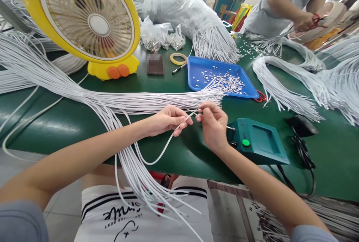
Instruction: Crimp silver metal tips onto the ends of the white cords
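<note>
My left hand (168, 120) is closed around a single white cord (165, 146), which loops down below it over the green table (70, 130). My right hand (211, 124) pinches at the cord's tip, just to the right of my left fingers; whether a small metal piece is between its fingers I cannot tell. Behind both hands lies a thick bundle of white cords (140, 100), spilling over the table edge onto my lap. Right of my right hand sits a small teal machine (258, 141) with a green button.
A blue tray (196, 66) holds several small metal clips. A yellow fan (89, 21) stands at the back left, with tape, a pen and bags of clips near it. More cord bundles (294, 81) lie at the right. Another person (294, 3) works at the far side.
</note>
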`<state>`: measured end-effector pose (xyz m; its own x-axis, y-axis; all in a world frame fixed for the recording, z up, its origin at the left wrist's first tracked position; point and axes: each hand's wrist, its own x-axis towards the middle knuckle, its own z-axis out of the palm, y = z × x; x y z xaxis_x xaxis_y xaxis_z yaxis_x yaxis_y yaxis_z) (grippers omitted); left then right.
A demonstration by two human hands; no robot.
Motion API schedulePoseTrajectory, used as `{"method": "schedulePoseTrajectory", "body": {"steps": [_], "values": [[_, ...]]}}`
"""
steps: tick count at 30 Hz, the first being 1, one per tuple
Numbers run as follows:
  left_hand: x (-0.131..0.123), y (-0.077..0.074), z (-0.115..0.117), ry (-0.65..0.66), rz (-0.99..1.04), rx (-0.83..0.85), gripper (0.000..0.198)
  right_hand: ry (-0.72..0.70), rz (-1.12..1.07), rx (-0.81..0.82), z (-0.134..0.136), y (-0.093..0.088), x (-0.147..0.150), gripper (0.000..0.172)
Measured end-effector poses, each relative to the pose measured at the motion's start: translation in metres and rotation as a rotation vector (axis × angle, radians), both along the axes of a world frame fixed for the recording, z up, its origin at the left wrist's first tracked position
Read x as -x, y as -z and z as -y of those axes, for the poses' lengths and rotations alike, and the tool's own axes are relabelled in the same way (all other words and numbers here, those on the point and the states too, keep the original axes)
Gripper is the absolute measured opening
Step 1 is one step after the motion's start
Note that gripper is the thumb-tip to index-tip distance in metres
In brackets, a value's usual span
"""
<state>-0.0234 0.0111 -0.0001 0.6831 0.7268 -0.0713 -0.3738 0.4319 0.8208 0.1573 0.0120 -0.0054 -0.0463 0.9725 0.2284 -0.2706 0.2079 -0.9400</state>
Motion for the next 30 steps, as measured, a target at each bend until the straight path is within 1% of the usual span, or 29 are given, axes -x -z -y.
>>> {"method": "schedulePoseTrajectory", "body": {"steps": [2, 4, 5, 9, 11, 16, 19, 22, 23, 25, 27, 29, 30], "values": [[0.000, 0.001, -0.001, -0.001, 0.008, -0.003, 0.034, -0.111, 0.036, 0.024, 0.001, 0.004, 0.002, 0.022], [0.001, 0.001, -0.001, 0.018, 0.004, -0.008, 0.033, -0.204, 0.064, 0.000, 0.002, 0.008, 0.003, 0.017], [0.001, 0.001, -0.001, 0.031, 0.001, -0.007, 0.033, -0.226, 0.071, -0.019, 0.002, 0.009, 0.003, 0.014], [0.003, 0.000, -0.002, 0.083, 0.002, 0.020, 0.031, -0.256, 0.062, -0.039, 0.000, 0.009, 0.001, 0.011], [0.004, 0.001, -0.002, 0.088, -0.007, 0.028, 0.031, -0.268, 0.057, -0.044, 0.000, 0.007, 0.001, 0.010], [0.000, 0.003, -0.001, -0.003, -0.083, 0.018, 0.031, -0.313, 0.067, -0.047, 0.002, 0.005, 0.002, 0.012], [-0.001, 0.003, 0.000, -0.031, -0.101, 0.006, 0.030, -0.334, 0.074, -0.036, 0.002, 0.004, 0.001, 0.014], [-0.001, 0.002, 0.001, -0.024, -0.080, 0.016, 0.030, -0.303, 0.065, -0.028, 0.001, 0.000, -0.001, 0.015], [-0.001, 0.001, 0.001, -0.026, -0.075, 0.015, 0.031, -0.271, 0.049, -0.029, 0.001, -0.002, -0.002, 0.016], [-0.001, -0.001, 0.000, -0.056, -0.082, -0.005, 0.030, -0.163, 0.026, -0.054, 0.000, -0.004, -0.003, 0.017], [0.000, -0.002, -0.001, -0.123, -0.096, -0.033, 0.029, -0.037, 0.068, -0.134, 0.001, -0.004, -0.003, 0.013], [0.000, -0.003, -0.001, -0.170, -0.103, -0.047, 0.027, 0.031, 0.188, -0.257, 0.003, -0.002, -0.002, 0.005], [0.000, -0.003, -0.001, -0.173, -0.107, -0.047, 0.027, 0.041, 0.255, -0.318, 0.005, -0.001, -0.001, 0.011]]}}
